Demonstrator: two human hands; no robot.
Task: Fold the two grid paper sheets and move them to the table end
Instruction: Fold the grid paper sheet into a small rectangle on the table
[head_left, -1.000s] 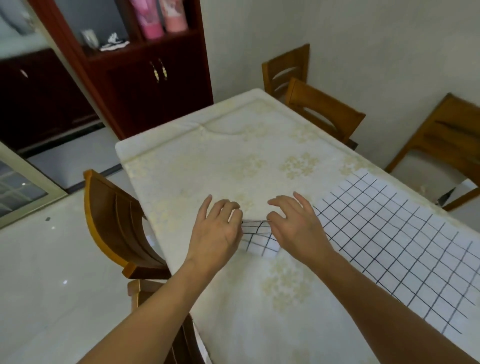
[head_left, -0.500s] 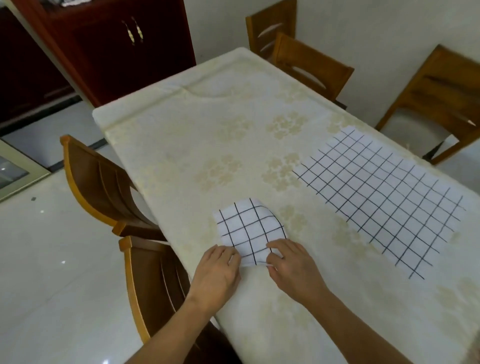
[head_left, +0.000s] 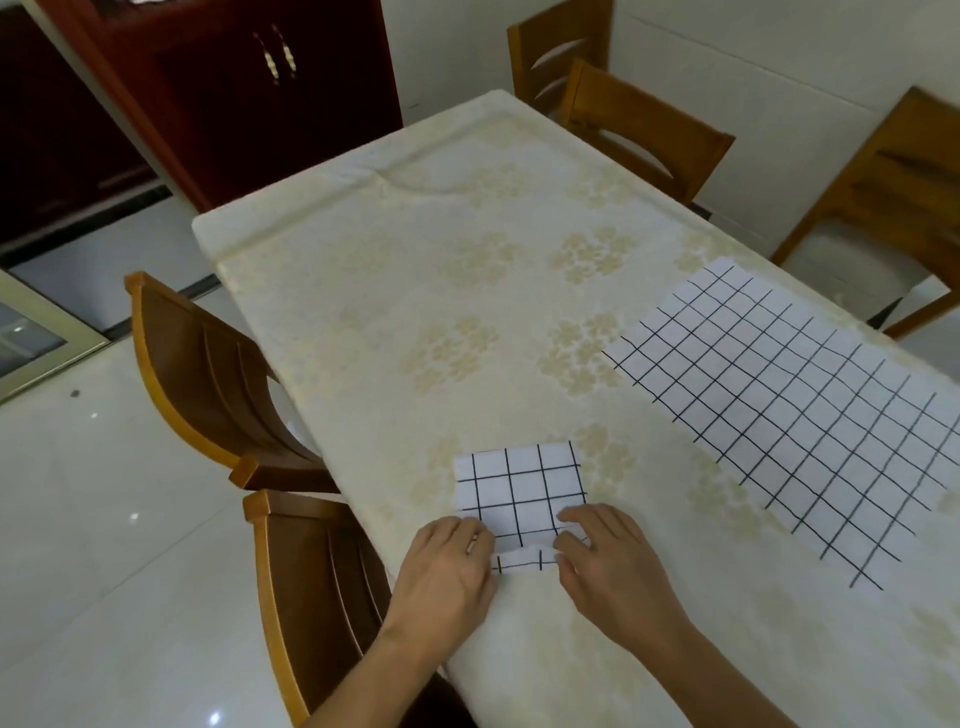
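A small folded grid paper sheet (head_left: 519, 488) lies near the table's left front edge. My left hand (head_left: 447, 571) presses its near left corner and my right hand (head_left: 608, 561) presses its near right corner, fingertips on the paper. A narrow strip of the sheet shows between the hands below the fold. The second grid paper sheet (head_left: 789, 405) lies flat and unfolded on the right side of the table, apart from both hands.
The table (head_left: 415, 270) has a cream flowered cloth. Two wooden chairs (head_left: 218, 384) stand along its left side and more chairs (head_left: 644, 119) along the right and far side. A dark red cabinet (head_left: 234, 93) stands beyond the far end.
The view has shifted and the folded sheet now sits nearer me with its far edge lying flat. Both hands hold the near edge, as half a second ago.
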